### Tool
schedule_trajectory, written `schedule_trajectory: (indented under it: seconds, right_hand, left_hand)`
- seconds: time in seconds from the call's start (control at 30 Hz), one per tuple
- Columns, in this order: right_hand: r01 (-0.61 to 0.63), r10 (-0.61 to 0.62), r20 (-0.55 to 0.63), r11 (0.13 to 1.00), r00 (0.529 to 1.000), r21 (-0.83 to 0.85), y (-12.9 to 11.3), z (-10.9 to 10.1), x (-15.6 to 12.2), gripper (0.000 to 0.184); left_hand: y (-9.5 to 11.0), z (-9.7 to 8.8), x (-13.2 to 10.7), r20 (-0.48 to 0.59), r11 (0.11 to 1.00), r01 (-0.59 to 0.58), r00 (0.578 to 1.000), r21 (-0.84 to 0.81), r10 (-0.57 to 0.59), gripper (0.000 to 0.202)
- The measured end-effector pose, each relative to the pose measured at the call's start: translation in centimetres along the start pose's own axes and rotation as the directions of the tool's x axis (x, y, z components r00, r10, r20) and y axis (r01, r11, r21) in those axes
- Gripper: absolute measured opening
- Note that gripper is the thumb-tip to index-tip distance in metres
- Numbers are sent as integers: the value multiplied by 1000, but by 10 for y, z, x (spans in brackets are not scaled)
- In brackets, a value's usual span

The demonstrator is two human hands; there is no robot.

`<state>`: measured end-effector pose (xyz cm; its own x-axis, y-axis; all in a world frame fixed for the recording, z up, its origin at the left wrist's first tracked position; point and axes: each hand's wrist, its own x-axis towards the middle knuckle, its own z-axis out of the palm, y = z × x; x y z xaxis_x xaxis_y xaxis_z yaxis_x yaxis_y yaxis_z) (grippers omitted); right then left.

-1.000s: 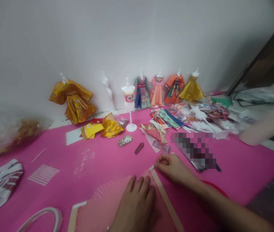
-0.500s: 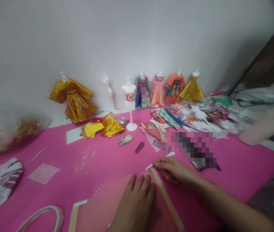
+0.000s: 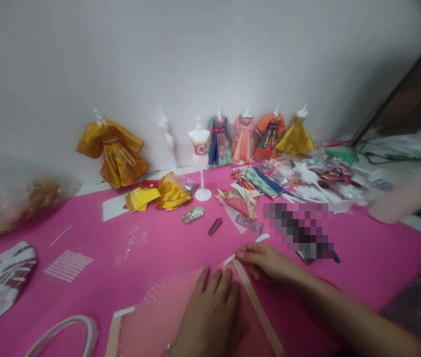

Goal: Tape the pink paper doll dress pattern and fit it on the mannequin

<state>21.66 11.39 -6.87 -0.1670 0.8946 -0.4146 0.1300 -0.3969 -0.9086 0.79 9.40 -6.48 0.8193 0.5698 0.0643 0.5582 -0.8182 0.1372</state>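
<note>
My left hand (image 3: 210, 310) lies flat on a sheer pink piece of fabric (image 3: 150, 325), fingers stretched out. Beige tape (image 3: 255, 302) runs down the fabric's right edge, and another beige strip (image 3: 112, 339) lines its left edge. At the far right corner, a short white tape strip (image 3: 229, 259) shows, and my right hand (image 3: 260, 260) pinches its end with thumb and forefinger. A second white strip (image 3: 124, 311) sits at the far left corner. Small pearl-like beads dot the fabric. White dots (image 3: 158, 290) show near its far edge.
A tape roll (image 3: 90, 329) lies front left, near a sheet of bead rows (image 3: 69, 265). Doll forms in dresses (image 3: 121, 153) line the wall. A sequined oval clip (image 3: 193, 214), fabric scraps (image 3: 240, 201) and a pixelated dark object (image 3: 299, 233) are on the pink cloth (image 3: 374, 263).
Both hands stay almost where they were. The whole view has shifted very slightly; nothing else visibly differs.
</note>
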Motion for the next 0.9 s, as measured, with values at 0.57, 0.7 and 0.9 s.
schedule_trajectory:
  seconds: [0.57,0.7,0.9]
  right_hand:
    - [31,-36,-28,984,999,-175,-5,-1,-4,27]
    - [24,-30,-35,988,999,-151,-4,0,-4,23]
    - [35,-42,-94,997,995,-71,-10,2,-3,21]
  left_hand:
    - [-3,0,-1,-16,1000,-4,1000,-13,3,52]
    - [-3,-2,0,-8,1000,-6,1000,-19,6,53]
    - [-1,-2,1,1,1000,-4,1000,-18,4,53]
